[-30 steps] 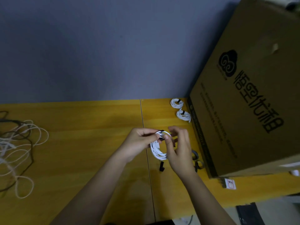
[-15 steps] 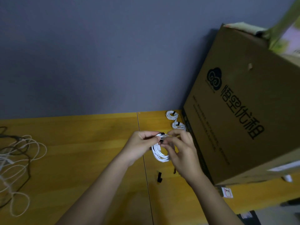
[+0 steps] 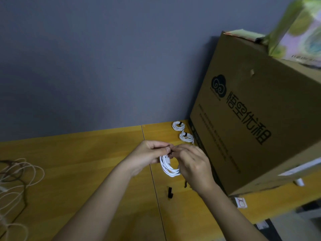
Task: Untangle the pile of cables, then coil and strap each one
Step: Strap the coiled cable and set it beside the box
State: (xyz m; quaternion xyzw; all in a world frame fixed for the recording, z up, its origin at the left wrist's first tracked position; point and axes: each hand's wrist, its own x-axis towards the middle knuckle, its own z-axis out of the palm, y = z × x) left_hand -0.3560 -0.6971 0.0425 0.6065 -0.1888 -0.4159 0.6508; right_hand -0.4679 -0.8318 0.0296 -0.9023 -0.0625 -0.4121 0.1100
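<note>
A coiled white cable (image 3: 169,166) hangs between my hands above the yellow table (image 3: 86,171). My left hand (image 3: 147,156) pinches the top of the coil from the left. My right hand (image 3: 194,164) pinches the same spot from the right, fingers curled over it; any strap there is hidden by the fingertips. Two white coils with black straps, one (image 3: 178,126) behind the other (image 3: 186,137), lie by the cardboard box. A tangled pile of white and dark cables (image 3: 13,185) lies at the table's left edge.
A big cardboard box (image 3: 251,119) stands on the table's right, close to my right hand. A loose black strap (image 3: 170,193) lies below the coil, another dark strap (image 3: 185,184) under my right wrist. A grey wall is behind. A small label (image 3: 240,202) lies near the box corner.
The view has tilted upward, so the hands and table sit lower in frame. Both hands have drawn closer together at the top of the white coil.
</note>
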